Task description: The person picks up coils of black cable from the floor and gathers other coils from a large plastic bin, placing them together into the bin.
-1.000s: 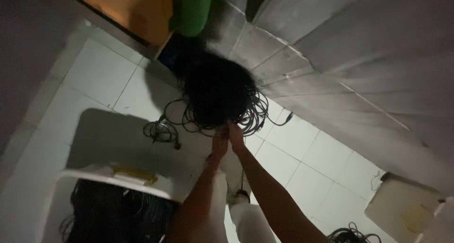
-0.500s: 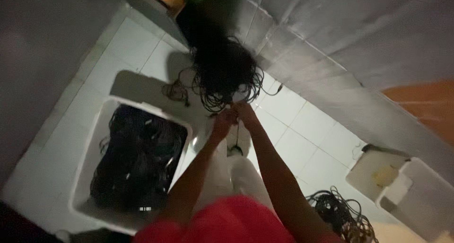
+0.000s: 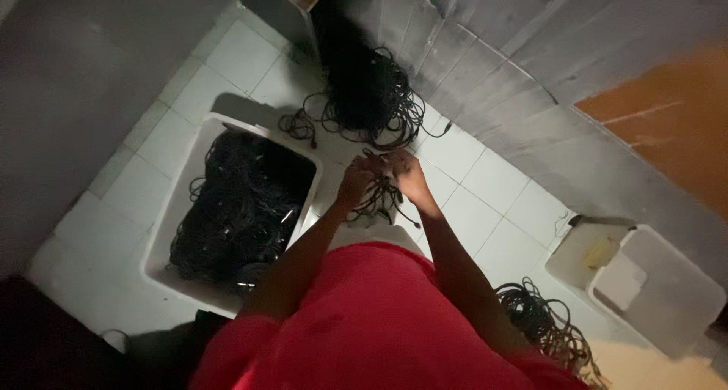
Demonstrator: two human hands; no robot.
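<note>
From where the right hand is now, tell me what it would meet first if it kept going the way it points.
Probably the big tangled pile of black cables on the white tiled floor. The right hand, already gripping a small bundle of cable, points up-frame toward it. Depth is unclear, so it might pass above.

One head-worn camera looks steeply down past the person's red shirt [image 3: 379, 322] from standing height, tilted. The white bin [image 3: 176, 223] lies left of the shirt, the grey wall [image 3: 531, 64] beyond it, upper right.
</note>
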